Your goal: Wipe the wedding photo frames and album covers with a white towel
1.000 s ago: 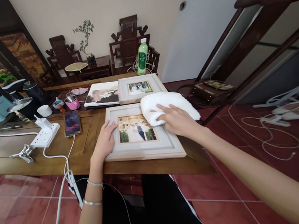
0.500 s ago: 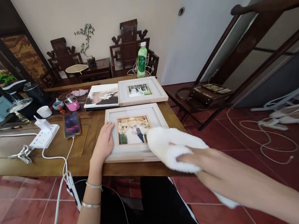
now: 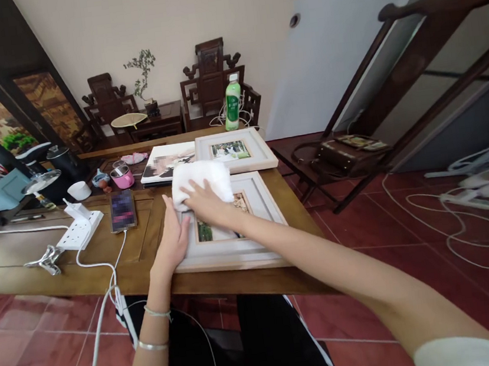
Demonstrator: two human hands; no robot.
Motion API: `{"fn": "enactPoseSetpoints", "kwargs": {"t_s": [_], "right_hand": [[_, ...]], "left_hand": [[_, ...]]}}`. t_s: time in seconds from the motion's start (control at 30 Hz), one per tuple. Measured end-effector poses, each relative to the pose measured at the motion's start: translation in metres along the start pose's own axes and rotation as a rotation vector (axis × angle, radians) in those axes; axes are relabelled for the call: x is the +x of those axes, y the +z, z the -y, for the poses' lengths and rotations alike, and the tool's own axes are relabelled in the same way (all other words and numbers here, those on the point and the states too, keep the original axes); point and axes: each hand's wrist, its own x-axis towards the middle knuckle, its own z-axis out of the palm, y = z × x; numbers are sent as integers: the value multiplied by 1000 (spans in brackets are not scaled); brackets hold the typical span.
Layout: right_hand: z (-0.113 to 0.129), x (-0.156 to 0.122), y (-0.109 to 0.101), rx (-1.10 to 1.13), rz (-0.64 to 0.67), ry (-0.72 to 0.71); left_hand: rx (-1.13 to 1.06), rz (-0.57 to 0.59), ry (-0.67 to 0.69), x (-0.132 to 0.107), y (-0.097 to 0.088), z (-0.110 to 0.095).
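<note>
A pale framed photo (image 3: 259, 228) lies flat near the front edge of the wooden table (image 3: 22, 258). My left hand (image 3: 172, 239) rests flat on the frame's left border, fingers stretched out. My right hand (image 3: 206, 204) presses a folded white cloth (image 3: 199, 179) onto the frame's upper left corner, fingers lying over the cloth. A second pale framed photo (image 3: 235, 150) and a photo album (image 3: 162, 162) lie just behind it.
A phone (image 3: 122, 210) on a white cable, a white power strip (image 3: 77, 229), a metal clip (image 3: 45, 261), a pink cup (image 3: 122, 177) and a white bowl (image 3: 79, 190) sit to the left. A green bottle (image 3: 232, 102) stands at the back. Cables trail over the red floor on the right.
My right hand swept the white cloth from the frame's upper right down past its lower right corner, then up to the upper left corner. My left hand stayed on the frame's left edge.
</note>
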Motion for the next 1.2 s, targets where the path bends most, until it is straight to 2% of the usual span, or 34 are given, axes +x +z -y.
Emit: {"fn": "enactPoseSetpoints", "kwargs": {"t_s": [0.07, 0.2, 0.27, 0.33, 0.4, 0.57, 0.7, 0.87, 1.03, 1.1, 1.2], "right_hand": [[10, -10, 1, 5, 11, -39], [26, -51, -5, 27, 47, -214], [30, -66, -8, 39, 72, -252], [29, -69, -8, 33, 67, -242], [25, -61, -7, 0, 34, -208], [2, -22, 2, -81, -33, -60], [-19, -14, 5, -112, -31, 3], [-49, -45, -4, -139, 34, 85], [-88, -90, -27, -185, 126, 293], [-104, -103, -36, -223, 88, 371], [-116, -113, -37, -303, -87, 399]], "left_hand": [[-13, -5, -25, 0, 1, 0], [-34, -39, -28, -1, 1, 3], [-24, -41, -17, -2, 0, 5], [-2, -27, -17, -2, -1, 5], [30, -19, -24, -2, -1, 6], [138, 18, -4, -2, -1, 7], [200, 53, 39, -3, -1, 10], [208, 71, 68, -3, 0, 12], [208, 133, 102, -2, 1, 11], [220, 156, 113, -2, 0, 10], [251, 169, 113, -1, 0, 9]]}}
